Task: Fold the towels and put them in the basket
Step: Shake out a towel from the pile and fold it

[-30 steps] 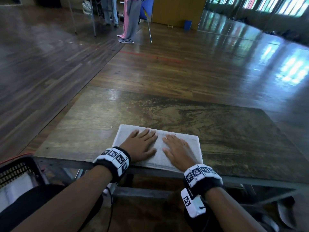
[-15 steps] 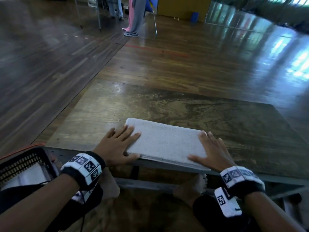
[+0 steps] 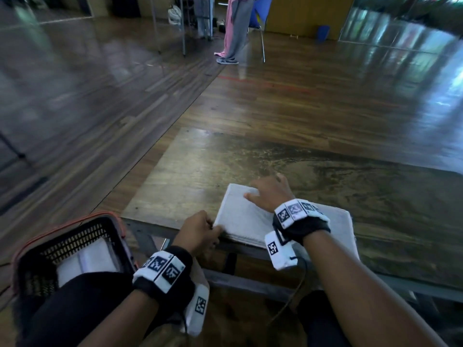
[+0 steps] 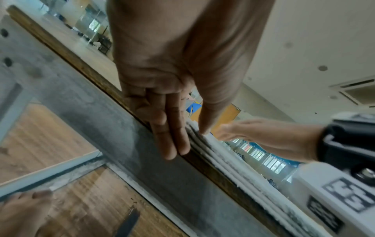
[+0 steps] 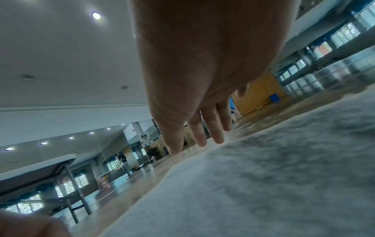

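Your left hand [image 3: 200, 230] pinches the folded towel's [image 3: 246, 217] near-left corner, right hand [image 3: 271, 195] flat on top; next, lift it left into the basket [image 3: 75, 234].

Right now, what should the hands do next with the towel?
Probably lift the folded towel and carry it left to the basket. The left hand pinches its near corner, the right hand rests flat on top, and it already looks fully folded.

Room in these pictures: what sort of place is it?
Probably a dance studio or sports hall: a wide glossy wood floor, a mirrored wall, recessed ceiling lights. The towel lies on a low table.
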Available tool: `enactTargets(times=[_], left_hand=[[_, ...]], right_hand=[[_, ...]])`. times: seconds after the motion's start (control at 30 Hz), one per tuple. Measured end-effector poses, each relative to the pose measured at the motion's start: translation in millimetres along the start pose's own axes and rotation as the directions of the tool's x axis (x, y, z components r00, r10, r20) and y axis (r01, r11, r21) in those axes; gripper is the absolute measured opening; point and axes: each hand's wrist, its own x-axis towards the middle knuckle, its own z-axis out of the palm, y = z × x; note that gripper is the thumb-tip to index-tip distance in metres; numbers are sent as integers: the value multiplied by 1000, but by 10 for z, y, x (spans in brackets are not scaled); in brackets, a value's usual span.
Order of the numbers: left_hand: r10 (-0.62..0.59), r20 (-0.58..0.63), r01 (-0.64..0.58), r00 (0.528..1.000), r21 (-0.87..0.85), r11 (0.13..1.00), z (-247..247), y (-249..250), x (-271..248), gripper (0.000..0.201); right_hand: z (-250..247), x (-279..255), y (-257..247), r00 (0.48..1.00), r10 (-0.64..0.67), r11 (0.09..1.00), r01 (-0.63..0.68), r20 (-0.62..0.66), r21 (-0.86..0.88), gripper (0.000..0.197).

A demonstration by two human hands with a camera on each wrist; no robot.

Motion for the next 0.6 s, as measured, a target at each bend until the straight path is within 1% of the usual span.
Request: enactTargets(times=[0.03, 0.1, 0.23, 0.3, 0.37, 0.43, 0.5, 0.53, 0.6], left_hand=[[-13, 17, 13, 1000, -2, 1000, 13, 12, 12, 23], [-7, 52, 2, 999, 86, 996, 24, 34, 49, 25], [13, 95, -39, 995, 274, 961, -8, 65, 128, 33], [12, 108, -42, 994, 285, 958, -22, 70, 148, 36], [4, 114, -32, 994, 245, 969, -28, 81, 156, 36], [-2, 103, -21, 995, 215, 976, -50, 98, 155, 28], [2, 64, -14, 998, 180, 984, -105, 118, 151, 20], [11, 28, -16, 1000, 157, 987, -142, 128, 151, 19], [49, -91, -41, 995, 92, 995, -229, 169, 142, 19]], right_hand=[[13, 50, -93, 1000, -28, 1000, 28, -2, 11, 45], [42, 136, -219, 998, -66, 998, 66, -8, 17, 42], [86, 284, -288, 998, -61, 998, 61, -13, -1, 37], [99, 336, -291, 999, -38, 999, 38, -9, -20, 31], [101, 364, -294, 999, -29, 1000, 29, -23, -11, 22], [91, 382, -289, 996, -35, 999, 36, -87, 11, 17], [64, 395, -275, 981, -43, 998, 53, -189, 47, 17], [35, 391, -275, 969, -42, 994, 65, -242, 86, 17], [-59, 354, -285, 923, -10, 959, 118, -385, 259, 10]])
